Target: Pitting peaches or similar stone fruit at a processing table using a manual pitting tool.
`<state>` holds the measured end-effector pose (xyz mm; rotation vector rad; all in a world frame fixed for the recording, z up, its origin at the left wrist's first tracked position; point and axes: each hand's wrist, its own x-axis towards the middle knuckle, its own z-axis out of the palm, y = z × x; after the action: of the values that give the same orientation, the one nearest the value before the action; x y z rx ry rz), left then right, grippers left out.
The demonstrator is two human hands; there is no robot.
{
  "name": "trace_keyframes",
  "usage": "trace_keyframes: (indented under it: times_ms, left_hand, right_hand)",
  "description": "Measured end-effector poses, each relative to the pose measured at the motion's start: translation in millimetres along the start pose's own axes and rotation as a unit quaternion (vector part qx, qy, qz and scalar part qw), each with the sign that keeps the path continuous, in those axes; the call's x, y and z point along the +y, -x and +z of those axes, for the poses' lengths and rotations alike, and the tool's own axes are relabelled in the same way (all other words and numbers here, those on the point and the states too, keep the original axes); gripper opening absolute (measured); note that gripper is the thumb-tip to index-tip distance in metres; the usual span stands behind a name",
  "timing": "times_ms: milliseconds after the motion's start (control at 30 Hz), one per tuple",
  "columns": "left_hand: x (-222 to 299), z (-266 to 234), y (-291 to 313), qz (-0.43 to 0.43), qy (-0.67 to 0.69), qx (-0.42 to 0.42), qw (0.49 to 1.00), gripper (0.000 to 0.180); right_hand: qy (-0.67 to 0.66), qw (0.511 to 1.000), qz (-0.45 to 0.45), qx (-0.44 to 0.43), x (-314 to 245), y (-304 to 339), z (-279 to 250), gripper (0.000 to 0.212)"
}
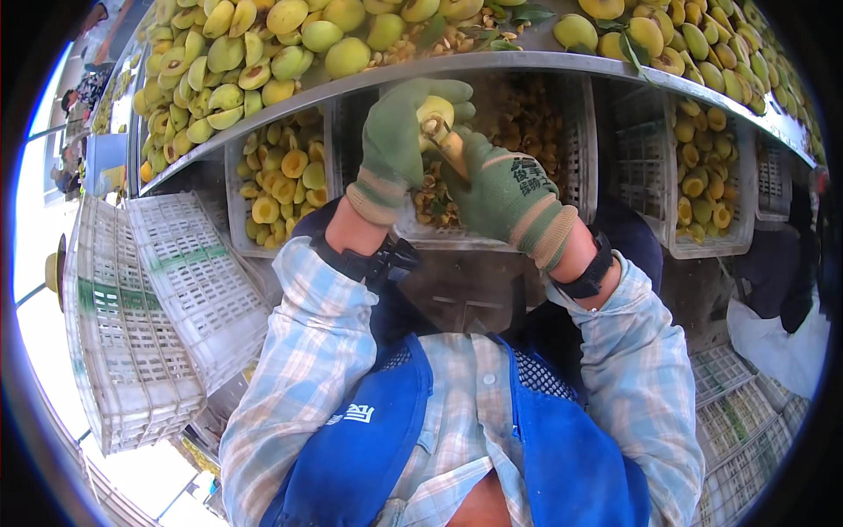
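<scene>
My left hand, in a green knitted glove, is closed around a yellow-green apricot-like fruit above a crate. A dark spot shows on the fruit's near side. My right hand, gloved the same way, is closed on a small tool with a brownish, wood-coloured handle. The tool's upper end meets the fruit; its tip is hidden there. Below both hands stands a white plastic crate holding pits and fruit scraps.
A metal-edged table heaped with whole and halved fruit curves across the front. Crates of fruit halves stand under it at left and right. White stacked crates are at far left, others at lower right.
</scene>
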<state>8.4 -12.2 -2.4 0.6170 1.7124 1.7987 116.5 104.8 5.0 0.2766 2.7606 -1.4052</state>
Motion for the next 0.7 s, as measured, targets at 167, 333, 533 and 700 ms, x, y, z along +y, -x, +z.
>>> trace_keyframes:
  times_ms: [167,333,533,700]
  left_hand:
    - [3,9,-5,-0.015,0.036,0.042,0.998,0.037]
    - [0,5,-5,0.058,-0.084,0.047,0.994,0.055]
    - [2,-1,-7,-0.057,0.083,0.000,0.995,0.044]
    - [4,-12,-12,-0.060,0.118,-0.071,0.989,0.045]
  right_hand:
    - [-0.112,0.993,-0.039,-0.018,9,-6,-3,0.034]
    - [-0.318,0.937,0.103,-0.102,-11,-4,-9,0.032]
    - [-0.046,0.992,-0.015,-0.118,12,-5,-7,0.040]
    - [-0.079,0.987,-0.018,-0.141,1,-8,-16,0.038]
